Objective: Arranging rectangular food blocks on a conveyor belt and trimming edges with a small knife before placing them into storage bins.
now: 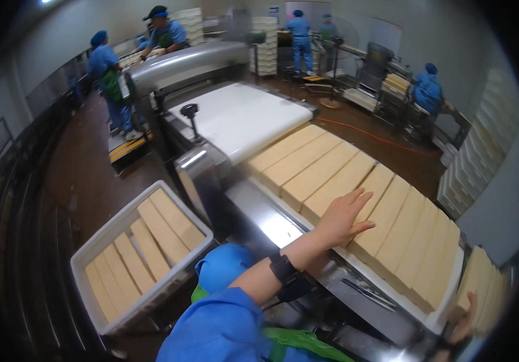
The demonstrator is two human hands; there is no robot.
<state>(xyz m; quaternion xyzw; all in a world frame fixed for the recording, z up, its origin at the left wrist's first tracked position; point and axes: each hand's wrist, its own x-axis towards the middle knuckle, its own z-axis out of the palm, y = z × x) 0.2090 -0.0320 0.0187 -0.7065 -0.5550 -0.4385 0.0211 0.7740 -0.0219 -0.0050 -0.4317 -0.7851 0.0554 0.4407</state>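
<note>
My left hand [346,218], with a black band on its wrist, rests palm down over a row of long pale-yellow food blocks [386,221]. Its fingers are spread and grip nothing. The blocks lie side by side in a white tray [456,271], whose far end meets a white conveyor belt [246,115]. Near the lower right rim, my right hand [465,319] is against or beside a second group of similar blocks [481,289]. Blur and the picture's edge hide how its fingers meet them.
A white crate [139,301] of more blocks stands at left. Thin metal tools [368,294] lie on the steel ledge. A black knob [190,111] rises beside the belt. An orange cable [372,133] crosses the floor. Several co-workers in blue stand or sit farther back.
</note>
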